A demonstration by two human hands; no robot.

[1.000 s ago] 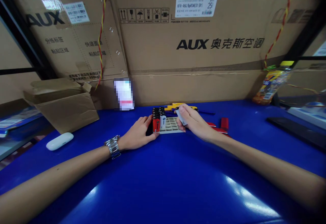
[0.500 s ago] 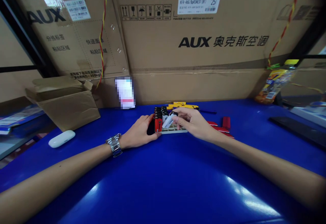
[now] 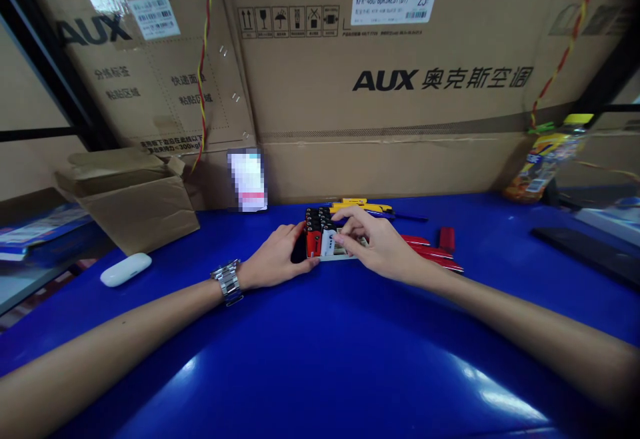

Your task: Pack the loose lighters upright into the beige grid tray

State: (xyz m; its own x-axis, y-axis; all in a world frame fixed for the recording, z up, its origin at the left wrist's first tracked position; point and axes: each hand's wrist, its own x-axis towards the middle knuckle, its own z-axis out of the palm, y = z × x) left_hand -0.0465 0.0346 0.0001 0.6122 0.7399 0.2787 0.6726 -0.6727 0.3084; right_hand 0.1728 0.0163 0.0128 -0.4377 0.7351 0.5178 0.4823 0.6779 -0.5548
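Observation:
A pale tray (image 3: 345, 257) on the blue table holds upright lighters in rows. Red lighters (image 3: 313, 244) fill its left side, and a white lighter (image 3: 328, 243) stands beside them at the front. My left hand (image 3: 274, 257), with a metal watch at the wrist, rests against the tray's left side, thumb at the front corner and fingers apart. Over the tray's right part is my right hand (image 3: 383, 242), its thumb and forefinger parted beside the white lighter. Some of the tray's compartments are hidden behind my right hand.
Yellow pens (image 3: 373, 208) lie behind the tray, red items (image 3: 433, 252) to its right. A phone (image 3: 249, 180) leans against the large carton (image 3: 390, 159). An open box (image 3: 145, 206) and white case (image 3: 126, 270) are left; a bottle (image 3: 543, 166) stands right.
The white lighter, tilted in my right hand's fingers before, now stands upright in the tray beside the red ones. My right fingers have loosened from it. My left hand keeps its place.

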